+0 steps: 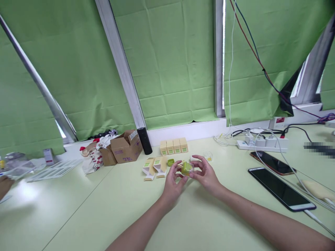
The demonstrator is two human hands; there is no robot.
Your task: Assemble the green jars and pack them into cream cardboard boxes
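In front of the row of boxes (174, 147), the left hand (173, 184) and right hand (207, 175) share a fingertip grip on a green case (186, 168), probably opposed for steadiness, though exact contact looks unclear.

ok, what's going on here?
A person's left hand and right hand are together holding a small green item, with something clear around it, just above the table. A green piece lies near the left hand, beside two small boxes with open flaps. Behind those stands a row of four small boxes. Another person's hand shows at the far left edge; what it is doing can't be made out.
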